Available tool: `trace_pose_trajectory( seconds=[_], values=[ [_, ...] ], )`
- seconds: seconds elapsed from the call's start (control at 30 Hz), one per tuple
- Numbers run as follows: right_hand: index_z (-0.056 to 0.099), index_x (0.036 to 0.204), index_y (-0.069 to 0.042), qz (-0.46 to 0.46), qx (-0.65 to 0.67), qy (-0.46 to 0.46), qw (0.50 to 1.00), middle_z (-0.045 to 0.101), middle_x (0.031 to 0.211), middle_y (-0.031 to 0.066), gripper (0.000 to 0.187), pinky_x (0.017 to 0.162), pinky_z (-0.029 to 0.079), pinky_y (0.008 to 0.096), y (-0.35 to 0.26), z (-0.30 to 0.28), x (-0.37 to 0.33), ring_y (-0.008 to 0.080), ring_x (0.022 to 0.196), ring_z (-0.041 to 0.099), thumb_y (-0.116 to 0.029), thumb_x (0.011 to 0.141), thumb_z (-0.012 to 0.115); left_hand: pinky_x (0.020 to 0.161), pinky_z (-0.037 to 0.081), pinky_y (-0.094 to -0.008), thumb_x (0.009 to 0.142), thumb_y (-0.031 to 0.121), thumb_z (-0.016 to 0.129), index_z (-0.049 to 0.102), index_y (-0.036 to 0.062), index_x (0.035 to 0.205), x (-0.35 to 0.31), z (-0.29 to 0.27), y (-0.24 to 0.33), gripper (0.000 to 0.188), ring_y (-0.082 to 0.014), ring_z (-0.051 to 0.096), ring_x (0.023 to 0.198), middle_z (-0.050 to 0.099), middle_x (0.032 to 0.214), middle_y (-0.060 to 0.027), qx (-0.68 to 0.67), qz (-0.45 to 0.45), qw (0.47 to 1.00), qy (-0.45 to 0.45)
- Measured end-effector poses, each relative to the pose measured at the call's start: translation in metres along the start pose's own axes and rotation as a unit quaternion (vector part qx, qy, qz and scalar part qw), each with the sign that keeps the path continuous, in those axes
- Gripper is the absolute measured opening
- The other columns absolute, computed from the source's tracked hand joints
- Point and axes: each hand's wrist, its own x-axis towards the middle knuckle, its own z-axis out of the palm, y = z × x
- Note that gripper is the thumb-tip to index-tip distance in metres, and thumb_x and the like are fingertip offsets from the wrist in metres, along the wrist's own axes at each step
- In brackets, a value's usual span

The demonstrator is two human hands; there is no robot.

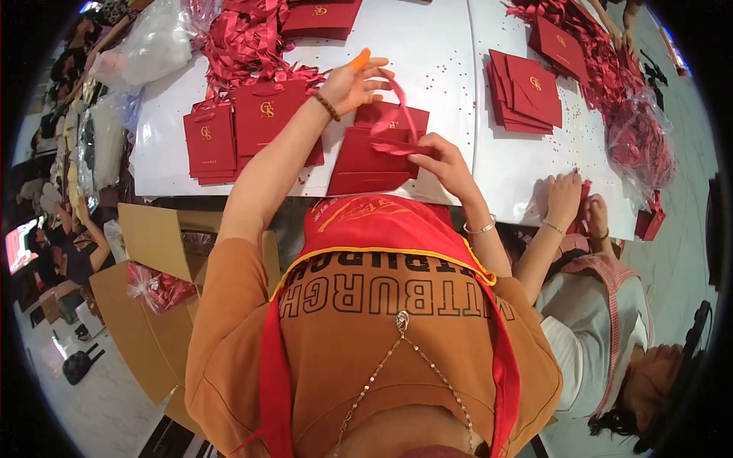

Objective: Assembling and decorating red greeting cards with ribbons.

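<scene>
Viewed from above, over a white bench sprinkled with tiny red specks. At the near edge, around the middle, a dark red paper bag, overlapping a second red bag just beyond it. In the right hand, the upper right part of the dark red paper bag, pinched between thumb and fingers. On the same wrist, a silver bangle.

Past the bags and a little to the left, the left hand, raised above the bench, open with fingers spread. Over one digit, an orange cover; around the wrist, a brown beaded bracelet. From near those fingers down to the dark red paper bag, a loose curve of pinkish-red ribbon. Impossible to tell whether hooked on the fingers or only passing beside them.

To the left, upright to the eye and lying flat, more red bags marked in gold, below a tangled heap of red ribbons. To the right, a fanned stack of red bags and, farther over, a clear plastic bag full of red ribbon. Near the right corner, a co-worker's hands beside a small red item. Below the bench at left, an open cardboard box.
</scene>
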Motion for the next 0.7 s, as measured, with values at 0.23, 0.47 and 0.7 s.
trace_pose_trajectory(
  seconds=[0.23,0.47,0.7],
  values=[
    [0.057,0.086,-0.006,-0.002,0.212,0.024,0.977,0.056,0.090,0.0001,0.013,0.077,0.042,0.0241,0.019,-0.015,0.008,0.0097,0.085,0.051,-0.002,0.076,0.063,0.068,0.050,-0.0224,0.087,0.018,0.054,0.045,0.0035,0.116,-0.050,0.052,-0.041,0.033,-0.0123,0.059,0.084,0.059,0.096,-0.0062,-0.014,-0.056,0.989,-0.138],
    [0.059,0.093,-0.006,0.086,0.173,0.341,0.920,0.058,0.084,-0.0010,0.014,0.066,0.041,0.0225,0.033,-0.031,0.016,0.0070,0.079,0.051,-0.018,0.085,0.056,0.078,0.047,-0.0311,0.085,0.022,0.053,0.055,0.0031,0.105,-0.031,0.015,-0.054,0.028,-0.0222,0.059,0.092,0.061,0.100,-0.0111,0.484,0.058,0.867,0.099],
    [0.061,0.080,-0.003,-0.036,-0.169,0.104,0.979,0.057,0.068,0.0040,0.015,0.059,0.042,0.0275,-0.002,0.000,0.017,0.0158,0.067,0.055,-0.018,0.080,0.062,0.079,0.039,-0.0462,0.084,0.015,0.045,0.063,0.0121,0.102,-0.002,-0.018,0.015,0.026,-0.0251,0.056,0.096,0.062,0.098,-0.0080,0.857,0.055,0.484,0.167]
  ],
)
